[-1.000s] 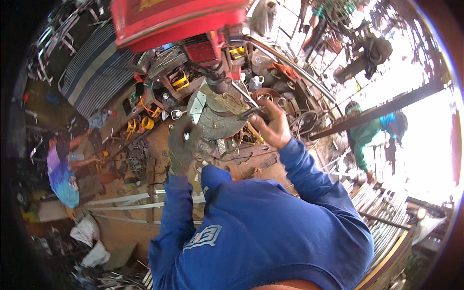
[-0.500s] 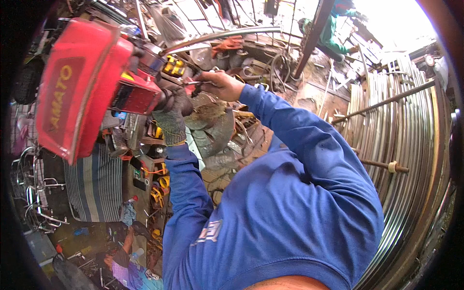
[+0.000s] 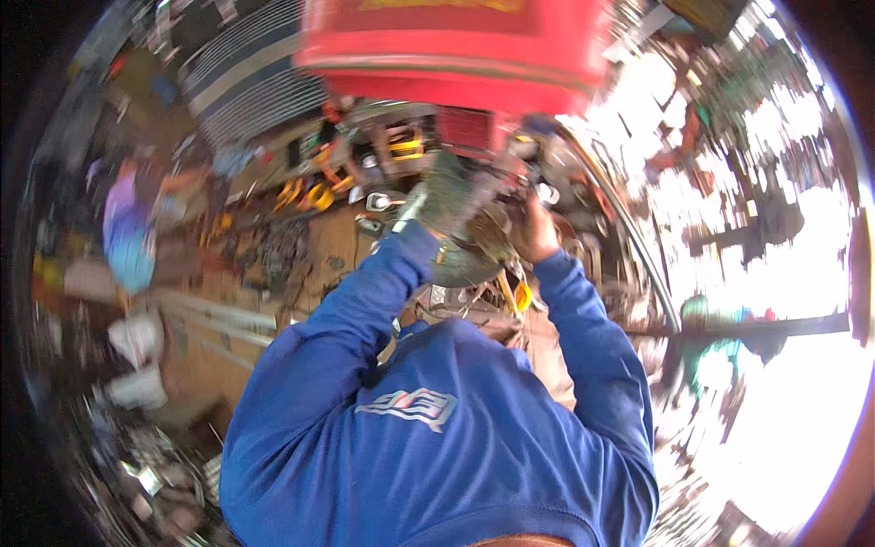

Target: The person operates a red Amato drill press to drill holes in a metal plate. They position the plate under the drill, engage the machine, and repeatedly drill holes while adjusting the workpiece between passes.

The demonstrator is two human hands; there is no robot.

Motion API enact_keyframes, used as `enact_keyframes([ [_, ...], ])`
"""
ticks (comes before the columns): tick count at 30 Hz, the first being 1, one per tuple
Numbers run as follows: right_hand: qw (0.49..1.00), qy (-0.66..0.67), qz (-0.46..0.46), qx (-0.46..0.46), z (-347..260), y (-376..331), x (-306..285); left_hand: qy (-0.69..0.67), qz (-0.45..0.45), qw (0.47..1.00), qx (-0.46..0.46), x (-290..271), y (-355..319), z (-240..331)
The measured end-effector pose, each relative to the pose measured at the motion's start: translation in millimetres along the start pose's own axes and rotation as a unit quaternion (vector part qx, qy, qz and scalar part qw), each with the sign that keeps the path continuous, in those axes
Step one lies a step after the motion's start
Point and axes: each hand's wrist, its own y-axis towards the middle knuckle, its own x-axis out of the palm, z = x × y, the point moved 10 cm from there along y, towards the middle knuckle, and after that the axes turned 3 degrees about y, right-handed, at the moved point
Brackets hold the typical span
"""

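Note:
A large red machine housing (image 3: 456, 75) stands in front of me, with a smaller red block (image 3: 467, 130) below it. My left hand (image 3: 448, 193), in a dark knitted glove, is just under that block. Its fingers are smeared by motion against the dark machine parts. To its right is my bare right hand (image 3: 540, 230), reaching up toward the same parts. Blur hides its fingertips and anything they may hold. Between and below the hands lies a dark rounded metal piece (image 3: 463, 264).
Yellow-and-black tools (image 3: 321, 195) lie on a cluttered bench left of the machine. Beyond it is a striped grey sheet (image 3: 251, 73). A person in purple and light blue (image 3: 129, 228) is at the far left. A long curved metal bar (image 3: 629, 214) runs along the right.
My view has swung round, bringing the red housing from the left to the top middle. Both hands remain close to the machine's lower part. The thin tool seen in my right hand is no longer discernible.

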Motion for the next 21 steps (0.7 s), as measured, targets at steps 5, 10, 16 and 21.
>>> enact_keyframes([
  [5, 0.996, 0.012, -0.064, -0.066, 14.4, 12.7, 6.1, 0.234, -0.160, 0.958, 0.049, 8.9, 8.0, -8.4],
  [10, 0.983, -0.021, -0.053, -0.173, -12.3, 9.9, -3.5, 0.007, -0.263, 0.965, -0.013, 21.0, 43.1, -44.6],
  [16, 0.992, 0.033, -0.048, -0.112, -27.6, 3.9, -13.0, -0.077, -0.175, 0.981, -0.040, 53.5, 81.7, -67.0],
  [21, 0.994, -0.037, 0.018, -0.101, -19.8, -8.1, -17.8, -0.101, -0.152, 0.982, -0.039, 62.1, 90.7, -73.0],
])
